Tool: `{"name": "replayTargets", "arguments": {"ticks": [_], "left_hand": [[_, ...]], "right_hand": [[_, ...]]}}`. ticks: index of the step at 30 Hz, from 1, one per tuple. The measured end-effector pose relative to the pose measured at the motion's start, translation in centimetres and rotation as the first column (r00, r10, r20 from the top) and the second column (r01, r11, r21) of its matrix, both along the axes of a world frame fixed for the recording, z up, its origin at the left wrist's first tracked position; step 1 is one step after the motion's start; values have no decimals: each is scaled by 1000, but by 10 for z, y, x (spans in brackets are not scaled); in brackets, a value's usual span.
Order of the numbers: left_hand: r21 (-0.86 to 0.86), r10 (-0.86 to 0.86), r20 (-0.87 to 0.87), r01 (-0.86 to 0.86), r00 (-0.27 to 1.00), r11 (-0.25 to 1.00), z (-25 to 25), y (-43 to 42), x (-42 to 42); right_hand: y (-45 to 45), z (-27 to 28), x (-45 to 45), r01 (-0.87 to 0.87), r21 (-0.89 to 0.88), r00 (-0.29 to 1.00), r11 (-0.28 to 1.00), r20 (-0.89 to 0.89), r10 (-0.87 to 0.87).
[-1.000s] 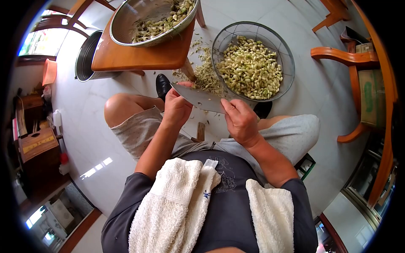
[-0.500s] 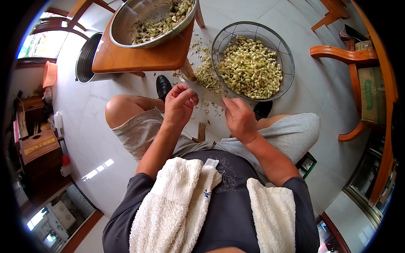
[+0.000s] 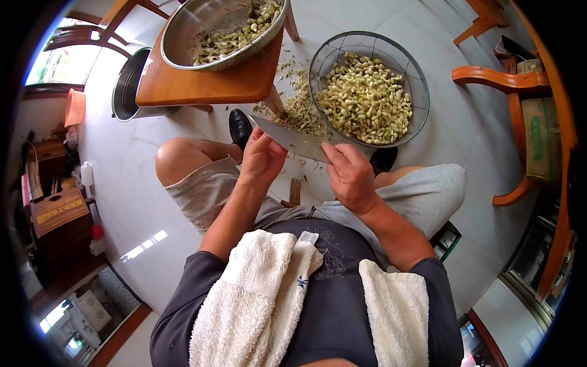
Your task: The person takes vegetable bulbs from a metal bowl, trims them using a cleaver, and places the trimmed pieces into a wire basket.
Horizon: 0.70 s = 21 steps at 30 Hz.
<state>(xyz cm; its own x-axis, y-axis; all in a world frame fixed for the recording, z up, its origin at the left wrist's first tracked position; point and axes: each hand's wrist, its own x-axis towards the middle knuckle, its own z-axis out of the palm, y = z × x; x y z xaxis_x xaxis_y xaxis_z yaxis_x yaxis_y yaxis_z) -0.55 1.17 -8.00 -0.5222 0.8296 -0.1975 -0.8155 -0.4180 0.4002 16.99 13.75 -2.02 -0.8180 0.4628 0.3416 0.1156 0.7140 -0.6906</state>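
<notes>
Turning its flat side into view, where half a second ago the blade was all but vanishing, the knife [image 3: 299, 140] is spanning the space between both hands: the right hand [image 3: 351, 177] is clamping its right end, the left hand [image 3: 263, 162] is curling at its left end, its pinch not showing clearly. Thin, stiff and smooth, it is probably handling lightly but slipping if wet, so the right end is seeming the safest hold. Beyond, stringy scraps [image 3: 306, 113] are littering smooth tiles [image 3: 477, 131], and plump pale pieces [image 3: 367, 101] are filling a round wire basket [image 3: 373, 43].
</notes>
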Motion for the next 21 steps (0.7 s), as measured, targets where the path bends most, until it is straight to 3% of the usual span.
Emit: {"name": "replayTargets", "arguments": {"ticks": [8, 21], "left_hand": [[-32, -21, -6, 21, 1000, 999, 1, 5, 12], [-101, -21, 159, 38, 987, 994, 2, 3, 12]], "right_hand": [[2, -2, 1, 11, 81, 999, 997, 44, -15], [4, -7, -5, 11, 218, 999, 976, -41, -2]]}}
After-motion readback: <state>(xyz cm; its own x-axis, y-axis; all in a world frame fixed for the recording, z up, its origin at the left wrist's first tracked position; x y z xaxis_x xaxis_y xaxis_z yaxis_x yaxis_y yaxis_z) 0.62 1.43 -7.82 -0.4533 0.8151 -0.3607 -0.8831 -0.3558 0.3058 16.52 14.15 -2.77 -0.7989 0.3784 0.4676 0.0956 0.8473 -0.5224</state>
